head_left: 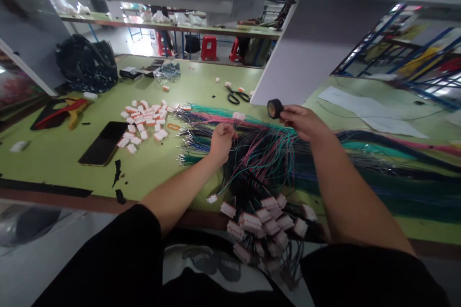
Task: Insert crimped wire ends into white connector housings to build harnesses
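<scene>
My right hand (302,122) grips a roll of black tape (274,109) above the bundle of wires. Over the middle of the bundle, my left hand (222,143) is closed on thin wires, just below a white connector (238,116). Pink, green and dark wires (266,151) spread between and below both hands. Their bare metal ends (185,139) point left. At the front edge of the table hangs a cluster of wired white connectors (252,223). A small wired connector (212,198) lies near my left forearm.
Loose white-and-orange connector housings (146,120) lie left of the wires, beside a black phone (104,144). Scissors (237,95) rest at the back. Red-and-yellow pliers (68,110) and a dark bag (86,63) are on the left. A grey panel (306,48) stands behind my right hand.
</scene>
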